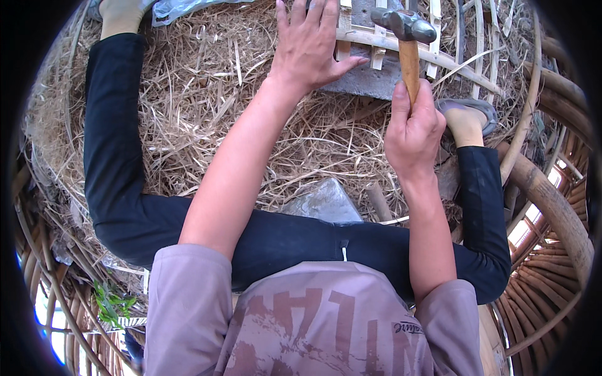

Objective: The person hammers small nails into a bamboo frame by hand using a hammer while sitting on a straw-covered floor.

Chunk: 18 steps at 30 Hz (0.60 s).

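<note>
In my right hand [415, 128] is a hammer [411, 66], its wooden handle gripped with the metal head up over the work. My left hand [307, 47] lies palm down with fingers apart and the thumb stretched to the right. It rests at the left side of a lattice of pale split bamboo strips [378, 57], partly covering it. Under the lattice is a grey stone slab [370, 83]. A longer curved strip [461, 67] crosses the others and runs out to the right. The far part of the lattice is cut off by the upper edge.
Dry shavings and fibres [200, 119] cover the ground between my legs. A grey block [323, 200] sits close to me. Thick curved bamboo poles [555, 207] stand at the right. A clear plastic sheet [188, 9] lies at the far left, and a green plant [113, 304] at the near left.
</note>
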Available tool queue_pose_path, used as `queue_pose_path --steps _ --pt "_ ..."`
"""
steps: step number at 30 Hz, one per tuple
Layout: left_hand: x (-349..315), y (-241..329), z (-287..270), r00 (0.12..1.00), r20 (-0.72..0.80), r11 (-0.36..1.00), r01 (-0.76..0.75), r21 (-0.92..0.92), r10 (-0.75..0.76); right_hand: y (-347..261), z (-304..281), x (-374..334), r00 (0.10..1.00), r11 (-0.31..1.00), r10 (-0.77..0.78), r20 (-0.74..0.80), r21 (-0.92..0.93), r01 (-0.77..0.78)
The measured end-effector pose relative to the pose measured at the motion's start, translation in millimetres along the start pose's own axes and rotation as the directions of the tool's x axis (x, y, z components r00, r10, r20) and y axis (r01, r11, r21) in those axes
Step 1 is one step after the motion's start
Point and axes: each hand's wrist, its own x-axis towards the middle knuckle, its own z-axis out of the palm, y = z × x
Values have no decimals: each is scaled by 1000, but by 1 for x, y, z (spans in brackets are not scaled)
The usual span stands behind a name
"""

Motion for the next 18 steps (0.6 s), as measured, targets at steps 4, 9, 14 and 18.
queue_pose_path --steps 4,9,14,18 --pt "3 1 -2 997 73 997 26 77 -32 2 4 -1 1000 1000 -25 4 3 25" --pt "11 14 -25 952 287 989 67 134 -104 6 4 -4 1000 1000 -4 30 -18 5" --pt "7 7 -15 966 244 978 36 207 -87 5 8 -3 997 1000 27 68 -8 -27" --pt "4 2 -5 984 171 985 13 174 -43 11 12 -3 998 999 25 65 -35 -23"
